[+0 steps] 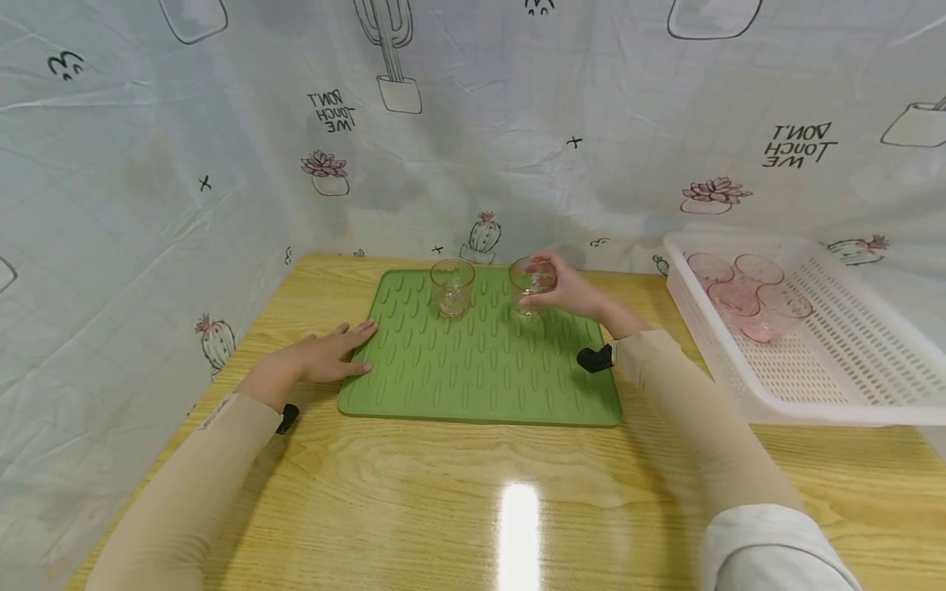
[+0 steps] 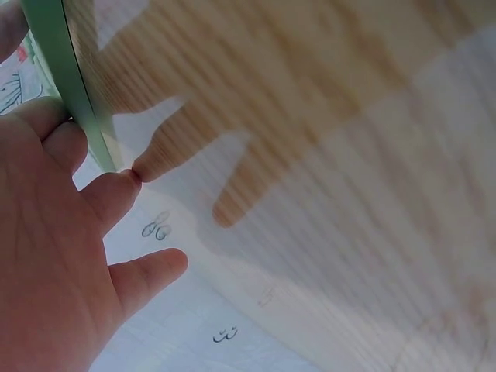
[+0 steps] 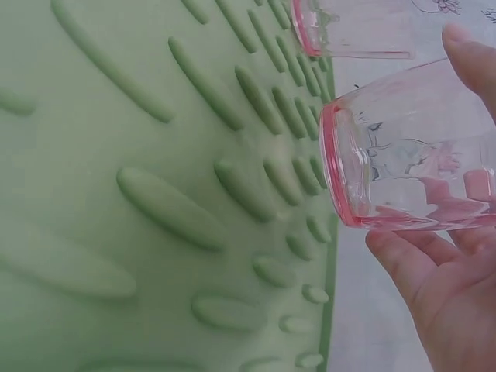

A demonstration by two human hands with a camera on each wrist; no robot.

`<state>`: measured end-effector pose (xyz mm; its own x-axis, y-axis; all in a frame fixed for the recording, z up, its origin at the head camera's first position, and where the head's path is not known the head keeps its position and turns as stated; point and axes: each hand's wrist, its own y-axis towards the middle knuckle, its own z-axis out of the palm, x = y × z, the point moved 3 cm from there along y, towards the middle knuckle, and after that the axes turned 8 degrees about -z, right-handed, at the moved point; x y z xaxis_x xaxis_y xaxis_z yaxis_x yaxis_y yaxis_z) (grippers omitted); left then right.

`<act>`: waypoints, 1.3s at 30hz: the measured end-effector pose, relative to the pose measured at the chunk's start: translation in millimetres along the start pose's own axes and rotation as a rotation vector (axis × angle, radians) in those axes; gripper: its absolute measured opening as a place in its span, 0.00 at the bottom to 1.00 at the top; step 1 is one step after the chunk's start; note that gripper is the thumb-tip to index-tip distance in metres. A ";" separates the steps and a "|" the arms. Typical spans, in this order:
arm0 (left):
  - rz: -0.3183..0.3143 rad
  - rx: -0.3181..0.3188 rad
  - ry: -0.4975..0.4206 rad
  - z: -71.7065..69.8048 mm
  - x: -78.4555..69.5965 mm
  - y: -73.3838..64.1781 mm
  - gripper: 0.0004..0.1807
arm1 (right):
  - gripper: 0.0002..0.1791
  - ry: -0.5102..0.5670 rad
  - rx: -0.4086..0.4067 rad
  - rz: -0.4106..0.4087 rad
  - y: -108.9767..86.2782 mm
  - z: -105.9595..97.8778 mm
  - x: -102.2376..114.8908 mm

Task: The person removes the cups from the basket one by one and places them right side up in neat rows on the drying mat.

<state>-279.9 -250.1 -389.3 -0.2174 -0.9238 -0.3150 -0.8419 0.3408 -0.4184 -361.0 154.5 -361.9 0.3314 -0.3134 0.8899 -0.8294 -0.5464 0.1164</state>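
Observation:
My right hand (image 1: 565, 287) grips a clear, pink-tinted drinking glass (image 1: 523, 289) near the back right of the green ridged mat (image 1: 473, 369). In the right wrist view thumb and fingers lie on opposite sides of this glass (image 3: 418, 155), its base toward the mat; whether it touches the mat I cannot tell. A second glass (image 1: 452, 289) stands upright to its left, toward the mat's back edge. At the mat's left edge rests my left hand (image 1: 325, 355), fingers extended, holding nothing. In the left wrist view its fingertips touch the mat's side and the table.
A white perforated plastic basket (image 1: 761, 402) stands on the right, with several pink-tinted glasses (image 1: 732, 300) grouped at its left end. The wooden table (image 1: 414, 492) stretches in front of the mat. A printed white sheet (image 1: 517, 180) hangs behind and at the left.

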 end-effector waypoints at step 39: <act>-0.006 0.014 0.019 -0.8 1.1 5.6 0.46 | 0.47 0.097 -0.037 0.084 24.5 26.2 -18.5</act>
<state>-285.2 -249.3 -391.3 -0.2215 -0.9290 -0.2964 -0.8364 0.3373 -0.4320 -375.7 126.6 -387.1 0.2166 -0.2795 0.9354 -0.8691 -0.4916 0.0544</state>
